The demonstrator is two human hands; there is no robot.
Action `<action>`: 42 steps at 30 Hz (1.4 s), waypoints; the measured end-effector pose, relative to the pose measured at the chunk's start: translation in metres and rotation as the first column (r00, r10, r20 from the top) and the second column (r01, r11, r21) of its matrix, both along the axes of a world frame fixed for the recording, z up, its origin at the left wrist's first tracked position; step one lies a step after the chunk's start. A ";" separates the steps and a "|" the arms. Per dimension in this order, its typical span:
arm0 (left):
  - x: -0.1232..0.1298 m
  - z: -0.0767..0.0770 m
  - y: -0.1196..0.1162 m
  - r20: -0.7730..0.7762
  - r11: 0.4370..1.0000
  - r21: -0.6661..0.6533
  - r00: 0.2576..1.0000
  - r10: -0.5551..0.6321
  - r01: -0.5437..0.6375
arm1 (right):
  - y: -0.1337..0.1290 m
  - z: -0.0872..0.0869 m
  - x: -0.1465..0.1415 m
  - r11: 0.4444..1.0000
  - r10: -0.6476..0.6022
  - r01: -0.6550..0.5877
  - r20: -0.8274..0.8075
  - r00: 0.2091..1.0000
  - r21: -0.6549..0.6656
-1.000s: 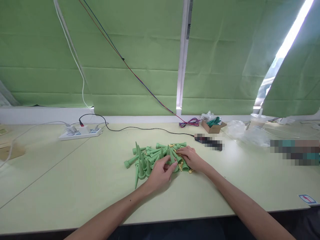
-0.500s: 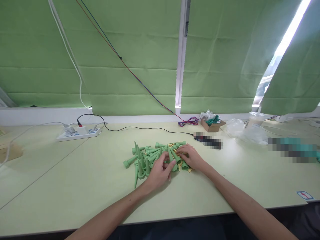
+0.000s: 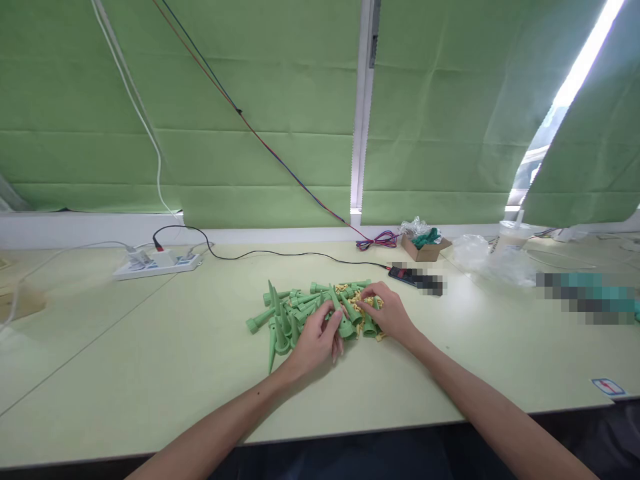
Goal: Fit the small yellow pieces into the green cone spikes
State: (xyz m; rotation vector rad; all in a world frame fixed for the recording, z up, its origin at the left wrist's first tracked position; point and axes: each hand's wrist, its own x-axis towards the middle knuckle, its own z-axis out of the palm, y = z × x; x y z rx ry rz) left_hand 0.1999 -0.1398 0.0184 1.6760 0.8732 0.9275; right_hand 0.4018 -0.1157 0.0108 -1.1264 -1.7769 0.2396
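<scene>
Green plastic spikes point(image 3: 310, 300), several upright, mostly lie jumbled with yellow pieces point(image 3: 345, 291) — much seems left; my left hand point(image 3: 316, 340) grips one, my curled right hand point(image 3: 393, 317) I can't tell.

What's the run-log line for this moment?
left hand: at leaning green cone, grip unclear | right hand: at yellow pieces, contact unclear | other green cones: piled on table
</scene>
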 end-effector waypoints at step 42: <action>-0.002 0.000 -0.003 -0.049 0.946 0.258 0.975 0.216 -0.197 | -0.030 -0.002 -0.026 0.977 0.158 -0.151 -0.036 0.987 0.150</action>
